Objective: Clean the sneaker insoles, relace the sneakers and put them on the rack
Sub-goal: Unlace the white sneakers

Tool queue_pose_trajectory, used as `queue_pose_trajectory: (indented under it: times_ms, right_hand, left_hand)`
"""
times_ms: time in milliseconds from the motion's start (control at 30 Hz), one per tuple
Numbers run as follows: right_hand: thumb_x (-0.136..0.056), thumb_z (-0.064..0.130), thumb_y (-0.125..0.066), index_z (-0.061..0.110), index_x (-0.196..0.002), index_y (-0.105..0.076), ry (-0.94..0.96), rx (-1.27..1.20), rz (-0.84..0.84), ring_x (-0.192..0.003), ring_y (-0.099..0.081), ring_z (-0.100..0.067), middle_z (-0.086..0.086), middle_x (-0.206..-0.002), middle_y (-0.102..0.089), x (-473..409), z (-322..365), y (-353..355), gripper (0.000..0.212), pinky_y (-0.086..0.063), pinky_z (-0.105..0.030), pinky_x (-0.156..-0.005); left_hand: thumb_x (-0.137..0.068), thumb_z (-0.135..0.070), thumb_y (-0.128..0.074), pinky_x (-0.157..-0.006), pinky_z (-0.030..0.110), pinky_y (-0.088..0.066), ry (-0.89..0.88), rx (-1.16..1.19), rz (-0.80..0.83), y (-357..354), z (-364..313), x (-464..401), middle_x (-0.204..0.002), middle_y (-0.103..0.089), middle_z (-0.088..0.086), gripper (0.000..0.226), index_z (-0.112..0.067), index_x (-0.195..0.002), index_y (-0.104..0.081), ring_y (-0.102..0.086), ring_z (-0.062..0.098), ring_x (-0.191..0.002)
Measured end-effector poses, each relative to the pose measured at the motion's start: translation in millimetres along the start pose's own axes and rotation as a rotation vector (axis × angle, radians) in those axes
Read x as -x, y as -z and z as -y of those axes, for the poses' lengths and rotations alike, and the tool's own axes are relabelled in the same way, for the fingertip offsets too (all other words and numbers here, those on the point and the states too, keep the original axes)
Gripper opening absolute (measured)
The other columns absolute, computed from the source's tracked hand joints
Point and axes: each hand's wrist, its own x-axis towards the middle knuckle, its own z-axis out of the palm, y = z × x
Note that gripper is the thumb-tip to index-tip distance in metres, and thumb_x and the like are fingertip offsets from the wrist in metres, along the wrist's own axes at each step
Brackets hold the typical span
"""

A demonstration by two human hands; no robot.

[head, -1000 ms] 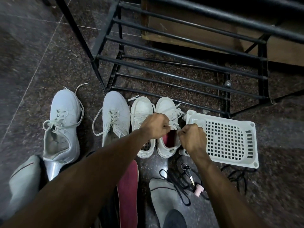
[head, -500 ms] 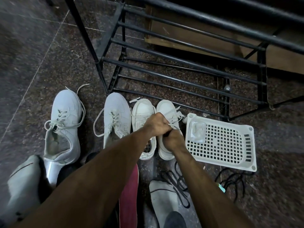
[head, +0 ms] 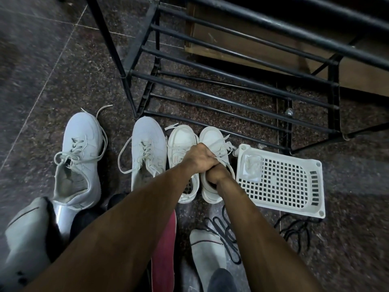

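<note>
**Lacing the small sneaker by the rack**

Dark speckled floor (head: 63, 66) carries everything, with the black rack (head: 231, 81) standing at the back, its lower bars bare. Four white sneakers sit in a row before it: two large ones (head: 80, 157) (head: 147, 152) with laces threaded but loose, and a small pair (head: 181, 144) (head: 212, 138) just beside a white tray (head: 294, 186). Both hands meet over the right small sneaker. The left hand (head: 197, 159) is curled tight around its lace (head: 223, 148); the right hand (head: 214, 175) lies under it at the shoe's opening, fingers hidden, so its grip cannot be told. Insoles (head: 164, 249) (head: 208, 249) and black laces (head: 227, 234) lie near the person. Relacing looks to be the step in hand. Next, the lace likely needs drawing snug and tying.
</note>
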Motion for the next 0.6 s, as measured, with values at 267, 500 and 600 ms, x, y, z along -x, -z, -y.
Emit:
queue_pose_trajectory:
  times_ms: [267,500,600]
  right_hand:
    - [-0.099,0.009,-0.041,-0.003,-0.127,-0.054,-0.015,-0.207,0.036,-0.118,-0.054,-0.035,-0.021,-0.117,-0.061,8.7,4.0,-1.2,0.034,-0.043,-0.04,-0.099]
    - [-0.094,0.02,-0.044,0.002,-0.122,-0.058,0.083,-0.085,-0.136,-0.114,-0.057,-0.035,-0.018,-0.121,-0.061,27.8,-14.5,-2.0,0.036,-0.049,-0.037,-0.088]
    - [-0.097,0.012,-0.041,0.005,-0.118,-0.061,-0.021,-0.225,-0.09,-0.107,-0.061,-0.032,-0.014,-0.11,-0.065,24.4,-2.7,3.7,0.03,-0.05,-0.038,-0.084]
  left_hand:
    - [-0.083,-0.014,-0.069,-0.096,0.021,-0.047,-0.017,0.02,-0.003,-0.1,5.8,-1.4,-0.11,-0.073,0.003,0.021,-0.011,-0.103,-0.076,-0.065,0.012,-0.105]
    - [-0.077,-0.018,-0.075,-0.095,0.024,-0.05,-0.01,0.021,0.031,0.0,4.5,-2.9,-0.11,-0.073,0.0,0.023,-0.013,-0.1,-0.077,-0.066,0.012,-0.101]
    - [-0.08,-0.016,-0.072,-0.096,0.021,-0.048,0.004,0.023,0.028,-1.9,2.9,0.1,-0.113,-0.072,0.001,0.023,-0.012,-0.103,-0.076,-0.064,0.012,-0.106]
